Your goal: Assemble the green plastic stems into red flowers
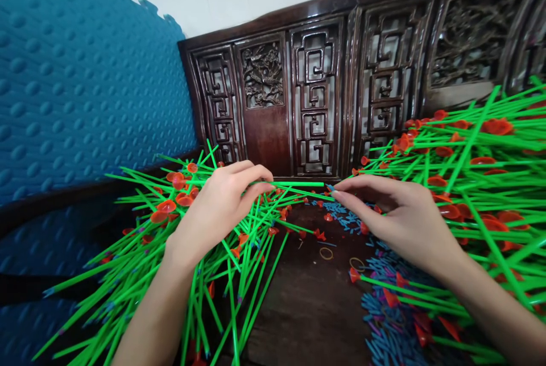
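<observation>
My left hand (222, 206) is closed round a green plastic stick (298, 184) that points right, level with the table. My right hand (396, 215) pinches a tiny blue piece (331, 188) against the stick's right tip. Under my left hand lies a heap of green sticks with red cups (170, 241). Under my right hand lies a scatter of small blue pieces (384, 320).
A larger heap of green sticks with red cups (478, 172) fills the right side. Two rubber bands (326, 253) lie on the dark wooden surface (307, 309). A carved wooden backrest (315, 98) rises behind, with blue foam matting (85, 81) on the left.
</observation>
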Available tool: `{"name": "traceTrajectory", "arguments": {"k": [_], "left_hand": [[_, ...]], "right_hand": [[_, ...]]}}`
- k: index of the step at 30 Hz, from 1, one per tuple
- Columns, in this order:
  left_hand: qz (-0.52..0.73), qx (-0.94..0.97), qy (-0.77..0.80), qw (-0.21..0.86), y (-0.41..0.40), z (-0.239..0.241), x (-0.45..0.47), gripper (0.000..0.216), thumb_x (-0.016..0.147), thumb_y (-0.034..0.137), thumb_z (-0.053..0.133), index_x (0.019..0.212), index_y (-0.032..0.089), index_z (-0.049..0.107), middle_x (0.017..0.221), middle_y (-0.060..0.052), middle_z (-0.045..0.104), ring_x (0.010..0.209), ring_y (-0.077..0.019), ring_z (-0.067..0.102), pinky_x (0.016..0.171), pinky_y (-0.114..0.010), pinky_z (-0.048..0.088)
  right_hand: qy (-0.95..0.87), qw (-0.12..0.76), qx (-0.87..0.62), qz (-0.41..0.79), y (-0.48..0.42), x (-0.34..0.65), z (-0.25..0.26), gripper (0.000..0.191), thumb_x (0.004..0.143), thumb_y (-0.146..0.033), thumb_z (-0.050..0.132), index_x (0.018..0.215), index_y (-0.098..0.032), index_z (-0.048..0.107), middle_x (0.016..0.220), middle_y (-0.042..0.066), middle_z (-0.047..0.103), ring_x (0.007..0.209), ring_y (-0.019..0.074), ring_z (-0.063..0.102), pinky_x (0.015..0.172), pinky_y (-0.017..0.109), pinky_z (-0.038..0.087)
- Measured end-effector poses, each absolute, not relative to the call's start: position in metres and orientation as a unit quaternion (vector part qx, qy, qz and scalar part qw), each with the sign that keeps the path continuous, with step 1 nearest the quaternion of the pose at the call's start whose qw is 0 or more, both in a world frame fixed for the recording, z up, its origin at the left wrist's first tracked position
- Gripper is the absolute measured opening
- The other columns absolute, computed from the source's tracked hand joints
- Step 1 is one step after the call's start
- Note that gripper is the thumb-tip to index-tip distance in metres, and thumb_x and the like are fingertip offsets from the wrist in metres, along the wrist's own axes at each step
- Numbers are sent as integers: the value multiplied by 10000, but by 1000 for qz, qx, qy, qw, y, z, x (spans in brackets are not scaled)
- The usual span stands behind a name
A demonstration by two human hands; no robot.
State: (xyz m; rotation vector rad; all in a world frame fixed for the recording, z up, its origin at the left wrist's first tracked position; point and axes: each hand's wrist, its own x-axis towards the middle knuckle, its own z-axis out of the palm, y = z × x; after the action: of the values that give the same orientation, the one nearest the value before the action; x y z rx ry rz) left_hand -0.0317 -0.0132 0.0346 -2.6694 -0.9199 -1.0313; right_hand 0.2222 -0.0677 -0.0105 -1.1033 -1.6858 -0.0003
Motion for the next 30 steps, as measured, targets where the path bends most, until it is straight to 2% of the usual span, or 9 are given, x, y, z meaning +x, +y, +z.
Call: {"name": "traceTrajectory", "arguments": {"k": [7, 16, 22, 30], "left_hand": [[-334, -893, -293, 75, -11, 33, -30, 127, 968, 252, 576, 980, 201, 692, 942, 1, 697, 830, -128, 654, 758, -255, 468], [-324, -903, -269, 83, -10, 30, -31, 136, 983, 259, 558, 988, 201, 681, 938, 11, 697, 816, -107, 647, 741, -226, 466], [-286, -925, -239, 78, -10, 29, -33, 150, 1000, 237, 525, 989, 193, 668, 929, 26, 727, 794, -99, 667, 726, -218, 472], [-251, -941, -223, 51, -17, 28, -25, 186, 1003, 241, 508, 1054, 188, 678, 991, -13, 723, 879, -144, 674, 787, -269, 493]], "right_hand": [[-722, 523, -453, 0, -67, 221, -8, 121, 876, -310, 630, 863, -234, 724, 855, 25, 769, 743, 198, 704, 743, 338, 582], [-706, 549, -446, 5, -67, 221, -12, 73, 855, -261, 667, 857, -240, 737, 825, -2, 778, 697, 167, 715, 678, 275, 592], [-701, 563, -438, -11, -67, 223, -17, 78, 862, -240, 661, 857, -247, 739, 824, -2, 782, 719, 178, 732, 678, 286, 607], [-732, 536, -420, 20, -73, 214, -12, 49, 860, -256, 696, 848, -260, 744, 764, -27, 766, 653, 152, 712, 636, 260, 590]]}}
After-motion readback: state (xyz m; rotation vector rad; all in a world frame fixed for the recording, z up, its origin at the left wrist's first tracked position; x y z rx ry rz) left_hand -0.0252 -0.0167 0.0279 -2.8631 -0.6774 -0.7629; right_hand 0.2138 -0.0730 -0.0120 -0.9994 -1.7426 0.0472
